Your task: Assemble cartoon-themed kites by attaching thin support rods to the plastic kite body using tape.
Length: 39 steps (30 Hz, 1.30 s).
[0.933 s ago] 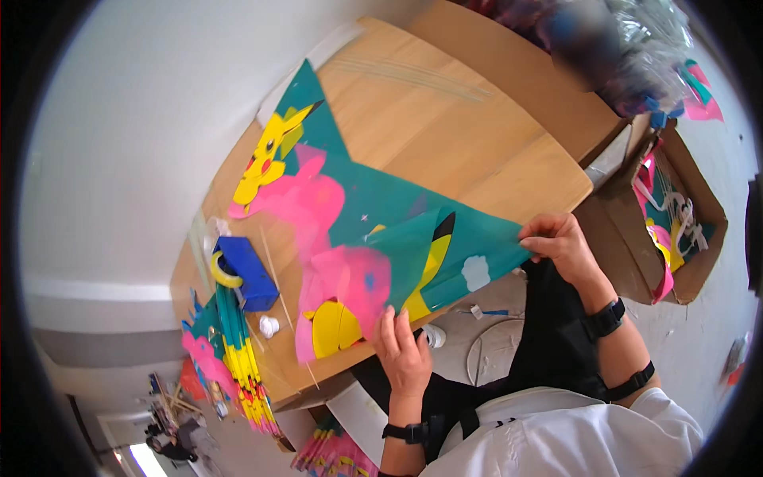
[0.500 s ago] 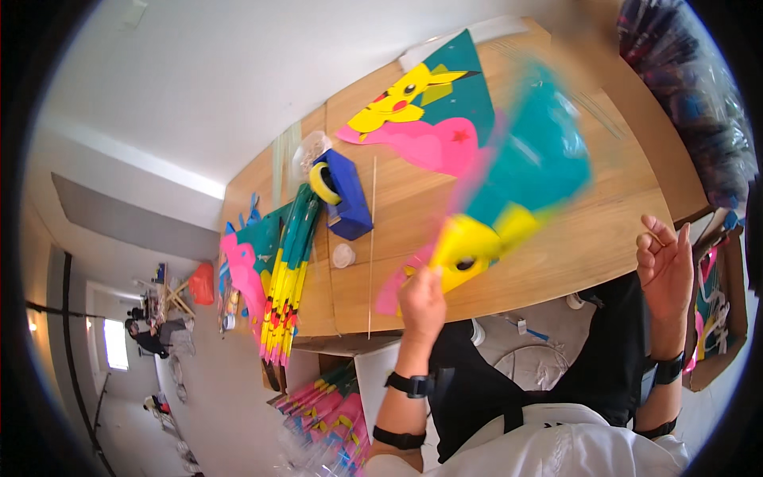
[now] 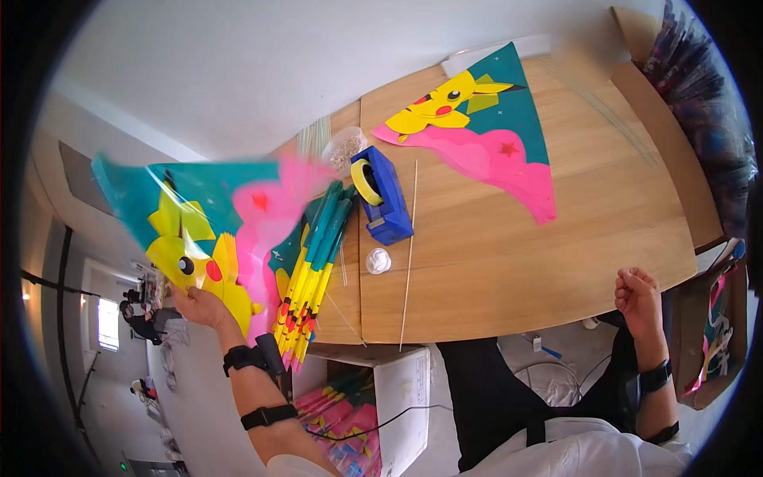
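My left hand (image 3: 199, 308) grips the lower edge of a triangular kite sheet (image 3: 211, 208), teal and pink with a yellow cartoon animal. The sheet is held up past the table's left end, partly in front of a bundle of rolled kites (image 3: 316, 270). Its top corner is blurred. A second kite sheet (image 3: 477, 119) of the same print lies flat towards the back of the table. My right hand (image 3: 638, 294), its fingers curled closed, hovers at the table's front right edge; whether anything is inside them is hidden.
On the wooden table (image 3: 509, 278) stand a blue tape dispenser (image 3: 389, 199) with yellow tape, a bowl of small pieces (image 3: 346, 149) and a small white cup (image 3: 378, 261). A thin rod (image 3: 408, 262) lies beside them. Below is an open carton (image 3: 401, 397) of packed kites; bagged goods (image 3: 707, 103) fill the right.
My left hand has swung the kite sheet from the middle of the table leftwards past its left end. My right hand's fingers have curled in. The view has shifted somewhat.
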### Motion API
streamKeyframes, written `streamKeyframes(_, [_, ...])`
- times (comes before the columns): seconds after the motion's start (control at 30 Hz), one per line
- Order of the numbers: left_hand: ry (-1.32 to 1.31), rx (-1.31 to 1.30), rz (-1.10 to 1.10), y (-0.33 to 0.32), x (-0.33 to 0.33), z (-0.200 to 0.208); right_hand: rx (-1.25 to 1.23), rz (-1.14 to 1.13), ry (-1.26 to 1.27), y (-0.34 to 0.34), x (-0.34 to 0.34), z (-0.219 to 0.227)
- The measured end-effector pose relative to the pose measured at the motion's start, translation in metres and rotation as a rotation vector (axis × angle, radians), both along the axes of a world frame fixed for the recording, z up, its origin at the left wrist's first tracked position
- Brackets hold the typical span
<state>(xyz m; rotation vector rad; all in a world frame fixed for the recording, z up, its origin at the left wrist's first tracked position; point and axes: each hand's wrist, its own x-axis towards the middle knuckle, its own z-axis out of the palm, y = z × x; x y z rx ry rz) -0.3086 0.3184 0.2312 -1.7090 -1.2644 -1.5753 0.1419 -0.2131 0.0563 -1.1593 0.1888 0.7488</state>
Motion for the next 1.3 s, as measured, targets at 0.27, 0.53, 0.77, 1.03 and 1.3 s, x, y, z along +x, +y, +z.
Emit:
streamKeyframes(0.27, [0.493, -0.527, 0.241, 0.007, 0.013, -0.085, -0.198, 0.102, -0.112, 0.032, -0.023, -0.022])
streamKeyframes(0.53, [0.74, -1.081, 0.092, 0.044, -0.013, -0.179, -0.294, 0.143, -0.165, 0.041, -0.025, -0.027])
streamKeyframes(0.77, [0.234, -0.778, -0.559, -0.022, 0.075, -0.164, -0.334, 0.157, -0.214, 0.04, -0.024, -0.03])
streamKeyframes(1.03, [0.39, -0.747, -0.726, -0.093, 0.168, -0.207, -0.282, 0.176, -0.198, 0.037, -0.024, -0.033])
streamKeyframes(1.3, [0.108, -0.642, -0.783, -0.108, 0.192, -0.174, -0.18, 0.198, -0.151, 0.028, -0.019, -0.029])
